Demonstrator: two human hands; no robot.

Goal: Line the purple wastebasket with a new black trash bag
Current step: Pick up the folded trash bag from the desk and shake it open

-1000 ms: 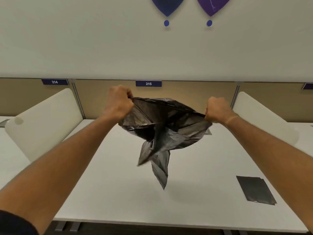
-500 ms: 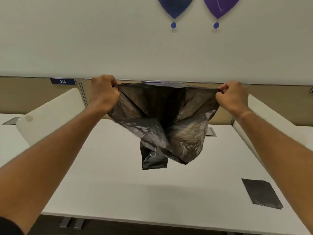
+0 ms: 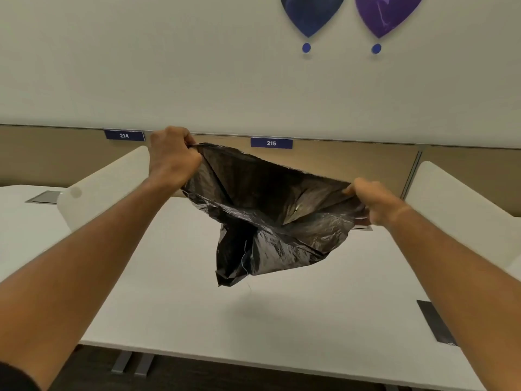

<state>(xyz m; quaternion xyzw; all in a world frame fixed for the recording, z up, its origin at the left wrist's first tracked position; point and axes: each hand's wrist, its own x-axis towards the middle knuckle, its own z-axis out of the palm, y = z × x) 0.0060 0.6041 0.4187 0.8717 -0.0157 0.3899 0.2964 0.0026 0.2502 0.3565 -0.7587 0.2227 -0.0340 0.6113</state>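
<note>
A black trash bag [image 3: 267, 215] hangs in the air above the white desk, its mouth stretched wide toward me. My left hand [image 3: 172, 156] grips the bag's rim at the upper left. My right hand [image 3: 372, 201] grips the rim at the right, lower than the left. The bag's bottom droops in crumpled folds above the desk without touching it. The purple wastebasket is not in view.
The white desk [image 3: 253, 320] runs below the bag, its front edge near me. A folded black bag [image 3: 437, 323] lies flat on it at the right, partly behind my right forearm. White dividers [image 3: 107, 187] stand left and right. Tan panels labelled 214 and 215 line the back.
The bag's mouth has tilted: my right hand has dropped lower while my left stays high. The bag's body has billowed out and swung to the right.
</note>
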